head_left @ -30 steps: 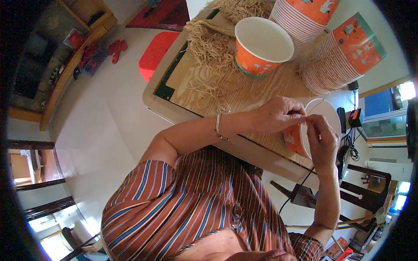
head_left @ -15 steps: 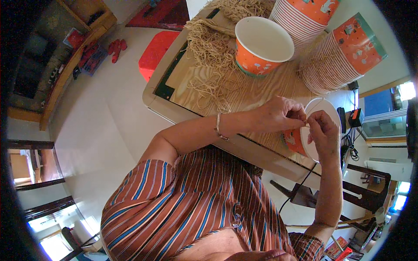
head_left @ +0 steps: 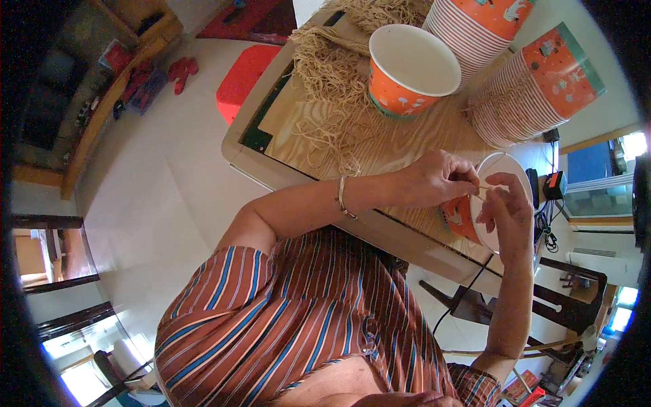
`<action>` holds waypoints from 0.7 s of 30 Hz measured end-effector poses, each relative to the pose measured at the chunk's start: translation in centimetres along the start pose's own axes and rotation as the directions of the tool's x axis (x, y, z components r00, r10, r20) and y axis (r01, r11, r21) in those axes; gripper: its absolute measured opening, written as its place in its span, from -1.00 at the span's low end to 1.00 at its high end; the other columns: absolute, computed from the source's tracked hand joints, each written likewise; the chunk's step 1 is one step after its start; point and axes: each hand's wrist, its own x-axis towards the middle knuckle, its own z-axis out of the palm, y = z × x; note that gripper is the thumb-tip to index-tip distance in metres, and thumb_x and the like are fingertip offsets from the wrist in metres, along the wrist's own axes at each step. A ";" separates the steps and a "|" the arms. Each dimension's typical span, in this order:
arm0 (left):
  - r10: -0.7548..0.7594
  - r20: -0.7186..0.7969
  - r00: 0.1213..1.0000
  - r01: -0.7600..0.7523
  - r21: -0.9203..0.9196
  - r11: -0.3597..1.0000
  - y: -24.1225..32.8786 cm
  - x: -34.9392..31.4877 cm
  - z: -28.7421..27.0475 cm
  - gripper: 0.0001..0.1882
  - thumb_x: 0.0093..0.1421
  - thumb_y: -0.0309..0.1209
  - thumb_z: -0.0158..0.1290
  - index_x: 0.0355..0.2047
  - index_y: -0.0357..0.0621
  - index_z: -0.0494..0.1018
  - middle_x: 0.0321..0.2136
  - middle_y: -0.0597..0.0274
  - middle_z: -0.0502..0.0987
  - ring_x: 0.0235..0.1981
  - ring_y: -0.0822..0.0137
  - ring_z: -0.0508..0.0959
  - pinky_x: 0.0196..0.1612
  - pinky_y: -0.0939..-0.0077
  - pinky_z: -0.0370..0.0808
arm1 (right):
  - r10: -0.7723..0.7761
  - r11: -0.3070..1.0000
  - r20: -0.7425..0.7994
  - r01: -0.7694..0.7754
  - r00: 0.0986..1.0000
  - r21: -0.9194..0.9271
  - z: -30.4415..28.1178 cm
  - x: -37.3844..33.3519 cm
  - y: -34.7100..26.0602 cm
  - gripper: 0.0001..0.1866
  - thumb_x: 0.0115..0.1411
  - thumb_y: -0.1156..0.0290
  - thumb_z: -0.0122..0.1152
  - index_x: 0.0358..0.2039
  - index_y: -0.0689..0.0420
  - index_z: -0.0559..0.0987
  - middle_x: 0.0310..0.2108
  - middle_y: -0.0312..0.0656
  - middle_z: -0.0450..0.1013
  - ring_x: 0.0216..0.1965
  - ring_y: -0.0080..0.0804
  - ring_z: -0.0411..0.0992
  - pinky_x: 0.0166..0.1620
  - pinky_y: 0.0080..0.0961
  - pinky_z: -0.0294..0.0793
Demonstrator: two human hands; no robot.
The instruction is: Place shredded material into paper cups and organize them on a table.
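A tan string (head_left: pixel 483 188) runs between my hands. My left hand (head_left: pixel 442 178), with a bracelet on its wrist, pinches the string between thumb and fingertips. My right hand (head_left: pixel 508 207) has bent fingers closed at the string's other end. Just beneath both hands, an orange paper bucket (head_left: pixel 461 217) lies tilted, its white opening toward the right and partly hidden by my right hand. Farther back, another orange paper bucket (head_left: pixel 400 98) with a green base stands upright, empty inside.
Loose tan strings (head_left: pixel 332 88) lie in a tangled heap on the wooden tabletop (head_left: pixel 380 152). Two stacks of nested paper buckets, one at the back (head_left: pixel 475 34) and one at the right (head_left: pixel 542 81), stand beyond my hands. Black cables (head_left: pixel 546 217) and a red stool (head_left: pixel 244 78) flank the table.
My right hand has shifted slightly away from my left, its fingers spreading a little. More of the string now shows between the hands. My left hand stays nearly in place.
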 end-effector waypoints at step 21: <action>0.037 -0.010 0.999 -0.036 0.092 0.995 0.3 0.1 0.0 -0.78 0.21 -0.33 0.07 -0.26 -0.24 0.51 -0.41 0.27 0.56 -0.37 0.48 0.52 -0.27 0.51 0.47 | -0.424 0.674 0.043 0.347 0.905 -0.652 0.4 -0.1 0.7 -0.95 0.18 0.48 0.14 -0.40 0.17 0.52 -0.53 -0.14 0.51 -0.52 -0.42 0.51 -0.42 -0.48 0.47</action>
